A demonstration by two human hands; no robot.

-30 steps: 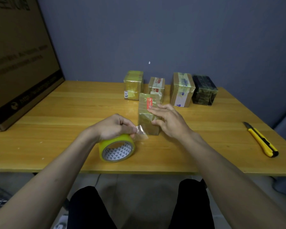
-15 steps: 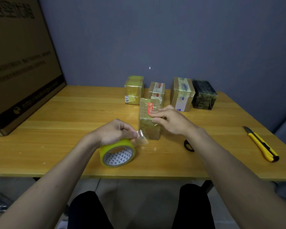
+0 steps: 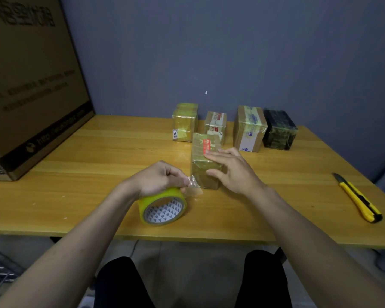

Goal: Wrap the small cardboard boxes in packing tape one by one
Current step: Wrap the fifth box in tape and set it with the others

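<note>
Box [image 3: 206,161] under flat right hand [image 3: 233,172]; left hand [image 3: 159,180] grips tape roll [image 3: 162,207]

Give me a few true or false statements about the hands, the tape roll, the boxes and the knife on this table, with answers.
1. The left hand grips the tape roll. True.
2. The right hand holds the utility knife. False: it rests on the near box; the knife lies apart.
3. Four boxes stand in the back row. True.
4. The tape roll is blue. False: it is yellow.
</note>
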